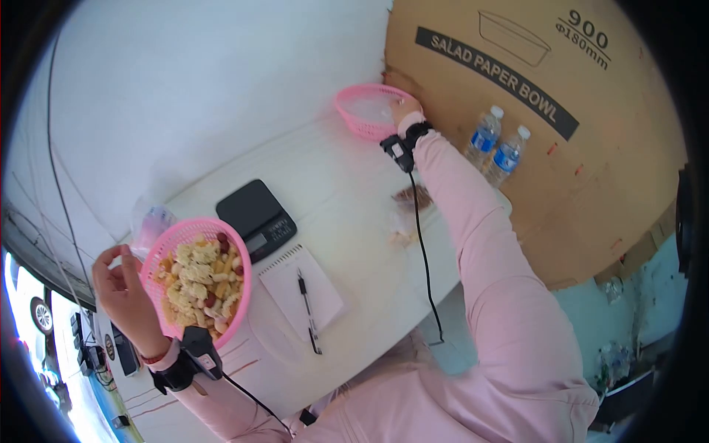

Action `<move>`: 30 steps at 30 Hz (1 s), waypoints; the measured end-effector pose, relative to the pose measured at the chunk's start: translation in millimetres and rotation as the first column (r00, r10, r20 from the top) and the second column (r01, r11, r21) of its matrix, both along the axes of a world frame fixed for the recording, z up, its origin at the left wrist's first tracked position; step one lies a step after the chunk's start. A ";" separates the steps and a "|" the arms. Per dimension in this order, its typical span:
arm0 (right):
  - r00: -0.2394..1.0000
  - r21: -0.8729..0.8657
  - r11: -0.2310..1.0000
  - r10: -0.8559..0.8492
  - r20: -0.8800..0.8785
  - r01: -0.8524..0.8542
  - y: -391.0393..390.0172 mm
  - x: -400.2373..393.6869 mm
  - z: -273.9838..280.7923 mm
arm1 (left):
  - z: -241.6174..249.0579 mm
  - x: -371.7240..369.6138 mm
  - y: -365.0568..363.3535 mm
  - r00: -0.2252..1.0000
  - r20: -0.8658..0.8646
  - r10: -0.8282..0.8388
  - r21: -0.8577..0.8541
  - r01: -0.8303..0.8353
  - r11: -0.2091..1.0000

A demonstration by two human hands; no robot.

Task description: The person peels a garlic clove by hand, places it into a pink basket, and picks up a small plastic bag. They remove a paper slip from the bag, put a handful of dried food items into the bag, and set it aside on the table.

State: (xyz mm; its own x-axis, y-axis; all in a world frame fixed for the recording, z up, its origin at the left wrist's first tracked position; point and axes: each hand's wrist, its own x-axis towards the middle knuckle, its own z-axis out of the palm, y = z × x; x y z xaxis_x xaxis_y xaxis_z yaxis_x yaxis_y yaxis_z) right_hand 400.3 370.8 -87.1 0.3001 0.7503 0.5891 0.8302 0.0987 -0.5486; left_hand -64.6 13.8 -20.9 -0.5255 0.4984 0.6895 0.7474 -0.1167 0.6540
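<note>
My left hand [122, 292] is beside the left edge of a pink basket [247, 277] filled with pale, crumbly food pieces and some reddish ones. Its fingers are curled, and whether they hold anything is unclear. Farther away, my right hand [405, 109] reaches to the right rim of another pink basket [369, 131], which has something whitish and translucent inside. The fingers of this hand are mostly hidden. Between the baskets lie a black kitchen scale [255, 210] and a spiral notepad [284, 295] with a black pen [304, 295] on it.
A large cardboard box [591, 170] stands at the right, with two water bottles [484, 136] before it. Small bags of brown and pale items [405, 214] lie near my right forearm. A plastic bag [153, 221] sits behind the filled basket. Cables run from both wrists.
</note>
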 end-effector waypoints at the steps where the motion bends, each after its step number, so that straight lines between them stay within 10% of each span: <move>1: 0.872 -0.078 0.948 0.248 -0.422 -0.307 8.1 17.9 -6.1 | -0.5 0.6 1.7 1.000 -0.007 -0.021 0.035 0.022 0.999; 6: 0.761 -0.285 0.824 0.245 -0.601 -0.490 -80.4 50.6 12.5 | -0.3 5.1 3.6 0.992 0.077 -0.097 0.019 0.096 0.995; 17: 0.929 -0.729 0.658 0.360 0.085 -0.188 -146.8 118.6 -26.1 | 3.3 16.5 2.3 0.992 0.057 -0.114 0.009 0.114 0.993; 24: 0.944 -0.771 0.637 0.247 0.218 0.011 -126.8 101.0 -71.4 | 5.6 31.2 0.2 0.990 0.018 -0.143 -0.048 0.144 0.988; 30: 0.947 -0.657 0.726 0.315 0.057 -0.202 -135.5 110.9 -24.7 | 0.7 29.5 3.1 0.987 0.026 -0.159 -0.026 0.160 0.987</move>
